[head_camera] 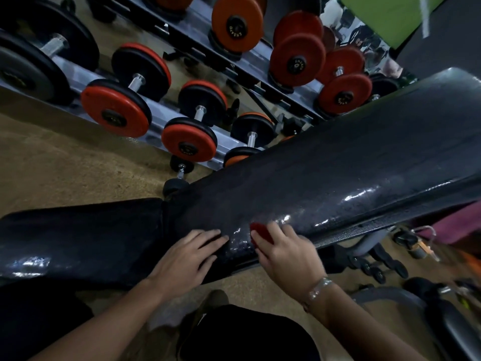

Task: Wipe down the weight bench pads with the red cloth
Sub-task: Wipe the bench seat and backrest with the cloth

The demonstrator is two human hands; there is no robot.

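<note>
Across the middle of the view runs the weight bench, its long back pad (338, 173) rising toward the upper right and its shorter seat pad (86, 235) lying to the lower left, the two meeting at a narrow seam. Both pads are black and glossy, with a fine pebbled grain; bright highlights sit along the near edge of the back pad and on the near left corner of the seat pad.

On that near edge, just right of the seam, the right hand (286, 251) presses the red cloth (261, 234) against the back pad. Only a small bunched patch of the cloth shows, deep red, peeking out beside the thumb and under the fingers, which curl over it and grip it. A pale bracelet (318, 289) circles the right wrist.

Just beside it, the left hand (187, 256) lies flat on the same pad, fingers spread and open, holding nothing, the fingertips pointing toward the cloth but not touching it.

Beyond the bench, a grey rack (156, 118) carries dumbbells (130, 89) with red and black plates, and one small black dumbbell (179, 175) rests on the brown floor (52, 165) near the seam. Below the back pad, the bench's dark frame (359, 254) is partly visible, blurred.
</note>
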